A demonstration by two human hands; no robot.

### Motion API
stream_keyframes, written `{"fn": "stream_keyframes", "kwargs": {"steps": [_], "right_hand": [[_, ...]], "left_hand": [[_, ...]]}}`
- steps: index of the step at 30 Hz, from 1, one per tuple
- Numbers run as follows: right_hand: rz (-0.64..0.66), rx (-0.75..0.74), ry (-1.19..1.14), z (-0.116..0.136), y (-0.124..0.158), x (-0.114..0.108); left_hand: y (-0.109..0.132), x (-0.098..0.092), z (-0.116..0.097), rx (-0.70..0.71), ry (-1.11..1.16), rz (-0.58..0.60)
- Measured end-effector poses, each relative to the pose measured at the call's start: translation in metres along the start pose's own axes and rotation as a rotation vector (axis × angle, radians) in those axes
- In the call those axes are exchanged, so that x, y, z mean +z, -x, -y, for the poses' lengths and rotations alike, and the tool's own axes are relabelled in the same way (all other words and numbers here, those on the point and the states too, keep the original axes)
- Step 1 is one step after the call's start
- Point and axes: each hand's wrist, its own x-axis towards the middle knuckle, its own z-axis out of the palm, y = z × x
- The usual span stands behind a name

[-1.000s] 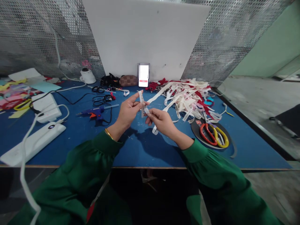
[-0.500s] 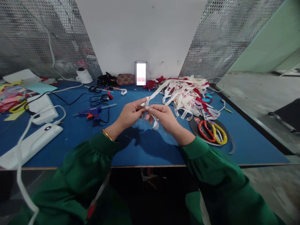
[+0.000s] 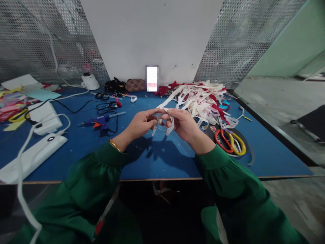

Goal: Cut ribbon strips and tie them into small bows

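My left hand is closed, its thumb and fingers pinching a white ribbon above the middle of the table. My right hand is closed on the same ribbon, its thumb and forefinger meeting the left fingertips. Short lengths of the ribbon hang below both hands, and a long strip runs from behind the fingers up to the pile of ribbons at the back right. The fingers hide how the ribbon is folded or looped between them.
On the blue table, a blue glue gun lies left of my hands. Scissors with red and yellow handles rest on a dark disc at right. A white power strip lies at left. A phone leans against the back panel.
My right fingers have moved up and over the ribbon, closer to the left fingertips. The hanging ribbon ends have shifted, while the left hand has barely moved.
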Motion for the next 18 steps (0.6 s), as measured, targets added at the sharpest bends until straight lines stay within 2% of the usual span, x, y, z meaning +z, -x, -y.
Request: {"fn": "stream_keyframes", "kwargs": {"steps": [5, 10, 14, 18], "right_hand": [[0.001, 0.044, -0.036, -0.0004, -0.0002, -0.0002], [0.013, 0.025, -0.008, 0.0003, 0.0006, 0.0015], [0.029, 0.022, 0.027, 0.0018, 0.0016, 0.0028], [0.022, 0.017, 0.005, 0.0032, 0.0029, 0.0051]], "left_hand": [[-0.0008, 0.0016, -0.0011, -0.006, 0.075, 0.021], [-0.0021, 0.0032, 0.0048, -0.001, 0.097, -0.014], [-0.0017, 0.0053, 0.0054, 0.038, 0.164, 0.026], [-0.0005, 0.0082, 0.003, 0.003, 0.208, 0.039]]}}
